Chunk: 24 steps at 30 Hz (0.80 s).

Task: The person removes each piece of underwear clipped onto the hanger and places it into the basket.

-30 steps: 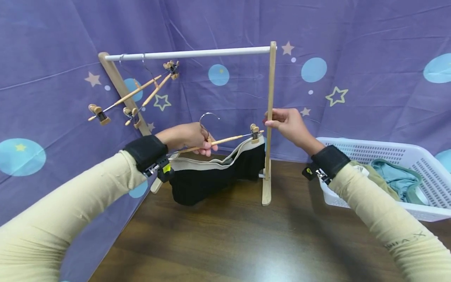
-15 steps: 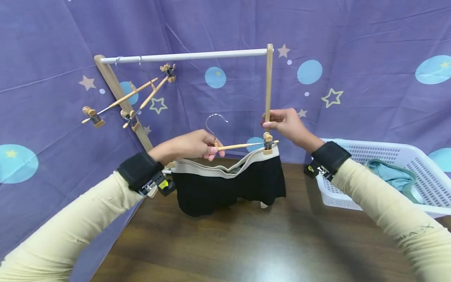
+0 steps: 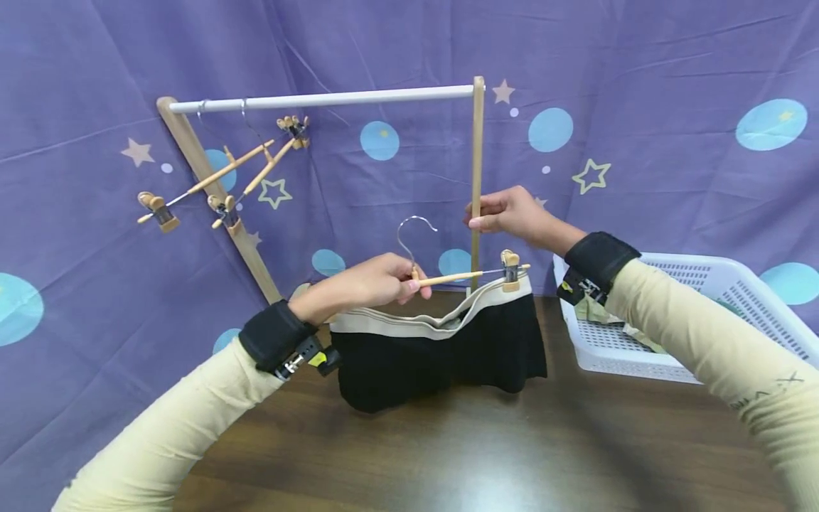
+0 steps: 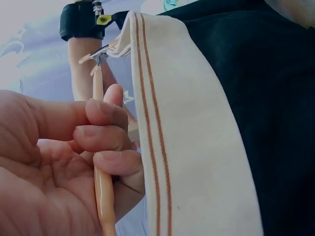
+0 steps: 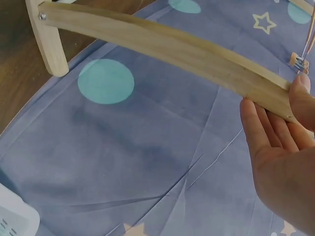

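My left hand point(image 3: 384, 281) holds the wooden bar of a clip hanger point(image 3: 451, 278) near the base of its metal hook. From the hanger hangs a black garment point(image 3: 441, 366) with a cream waistband point(image 4: 182, 123), its right end caught in a wooden clip point(image 3: 510, 272). The hanger's left end is hidden behind my hand and wrist. My right hand point(image 3: 517, 215) grips the right wooden post point(image 3: 477, 149) of a small clothes rack, thumb on one side and fingers on the other, as the right wrist view shows. The garment's right part hangs in front of that post's lower end.
Two clip hangers point(image 3: 220, 176) hang at the left end of the rack's white rail point(image 3: 358, 97). A white perforated basket point(image 3: 640, 368) with cloth items stands on the right of the wooden table point(image 3: 397, 455). A purple patterned curtain point(image 3: 435, 43) is behind.
The left hand has carried the hanger and garment rightward and lower in view; the clipped end now lies right of the post. The right hand keeps its grip on the post.
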{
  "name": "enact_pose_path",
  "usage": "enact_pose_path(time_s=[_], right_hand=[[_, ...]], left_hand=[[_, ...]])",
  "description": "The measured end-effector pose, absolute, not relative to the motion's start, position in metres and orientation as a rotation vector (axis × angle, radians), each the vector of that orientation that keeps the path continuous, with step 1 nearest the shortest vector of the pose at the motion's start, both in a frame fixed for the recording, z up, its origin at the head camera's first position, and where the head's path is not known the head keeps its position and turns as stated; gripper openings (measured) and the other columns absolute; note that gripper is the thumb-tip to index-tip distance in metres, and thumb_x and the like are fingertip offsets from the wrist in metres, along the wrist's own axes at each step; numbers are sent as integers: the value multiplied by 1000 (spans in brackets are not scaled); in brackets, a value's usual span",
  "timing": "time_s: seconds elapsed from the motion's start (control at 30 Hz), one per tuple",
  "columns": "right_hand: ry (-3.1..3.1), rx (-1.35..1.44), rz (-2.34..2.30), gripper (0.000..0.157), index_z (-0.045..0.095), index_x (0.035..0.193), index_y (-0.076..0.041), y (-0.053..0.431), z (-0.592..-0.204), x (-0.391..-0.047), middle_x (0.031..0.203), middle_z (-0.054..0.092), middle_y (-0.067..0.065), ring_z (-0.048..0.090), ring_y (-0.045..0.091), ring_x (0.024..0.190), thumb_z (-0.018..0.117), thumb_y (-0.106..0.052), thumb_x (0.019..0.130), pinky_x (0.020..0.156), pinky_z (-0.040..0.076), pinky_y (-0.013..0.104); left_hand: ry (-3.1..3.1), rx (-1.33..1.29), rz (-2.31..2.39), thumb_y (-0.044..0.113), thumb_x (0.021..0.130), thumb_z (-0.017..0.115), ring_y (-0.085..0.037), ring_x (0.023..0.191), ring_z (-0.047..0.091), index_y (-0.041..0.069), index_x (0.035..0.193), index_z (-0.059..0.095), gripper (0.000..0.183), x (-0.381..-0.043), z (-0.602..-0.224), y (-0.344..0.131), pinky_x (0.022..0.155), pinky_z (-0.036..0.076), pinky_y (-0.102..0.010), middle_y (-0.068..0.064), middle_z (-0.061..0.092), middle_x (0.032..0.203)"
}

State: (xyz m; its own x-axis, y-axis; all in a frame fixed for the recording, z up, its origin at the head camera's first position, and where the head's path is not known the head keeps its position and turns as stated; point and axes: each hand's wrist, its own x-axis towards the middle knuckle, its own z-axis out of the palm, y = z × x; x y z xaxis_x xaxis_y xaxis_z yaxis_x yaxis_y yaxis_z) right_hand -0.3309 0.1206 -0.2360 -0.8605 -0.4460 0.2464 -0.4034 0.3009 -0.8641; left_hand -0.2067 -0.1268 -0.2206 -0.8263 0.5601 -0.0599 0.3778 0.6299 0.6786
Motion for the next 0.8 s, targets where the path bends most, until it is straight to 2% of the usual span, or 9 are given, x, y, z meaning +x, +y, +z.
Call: enact_pose_path(time_s=[0.13,0.27,0.4,0.47,0.57,0.7,0.8], right_hand=[[2513,-808,-1608,31,66,115,11,120,-234,-333,113,67,33,70,10,86,69,-5,89,71,61,16],[2534,-809,-1581,31,66,114,11,121,-232,-333,109,70,29,70,12,87,70,-5,88,71,62,17],[2568,-805,-1526,30,68,114,8,121,-228,-333,110,71,28,70,17,92,70,-7,88,75,62,20],[2594,-813,-1484,30,68,114,7,121,-227,-333,111,70,29,70,20,94,70,-8,88,77,62,23],[2640,-832,-1404,30,69,113,7,120,-224,-332,111,70,29,69,25,97,70,-10,88,85,62,36],[2705,-856,-1270,29,69,112,7,120,-219,-330,110,71,28,68,30,100,70,-10,89,91,58,48],[2730,-872,-1157,30,69,113,7,122,-214,-328,111,71,27,67,31,103,69,-11,89,91,57,49]], left_hand=[[2613,760,969,5,100,46,-11,67,45,-9,93,70,28,-209,-227,-122,62,36,-20,-2,53,71],[2614,690,978,13,101,49,-10,60,42,-4,93,72,30,-213,-232,-118,54,33,-20,1,49,63],[2549,645,1033,11,100,51,-8,59,46,-6,92,72,29,-216,-234,-114,53,37,-17,2,53,61],[2511,608,1061,9,100,52,-7,60,49,-8,92,72,27,-218,-234,-111,55,42,-15,2,56,60],[2473,542,1077,7,99,53,-7,61,53,-11,95,71,26,-220,-233,-107,57,46,-14,3,58,58],[2470,476,1064,6,98,55,-6,57,52,-12,97,71,25,-225,-230,-102,53,44,-14,6,58,55],[2491,466,1034,7,98,56,-6,56,51,-10,96,72,24,-229,-230,-99,51,41,-15,7,59,55]])
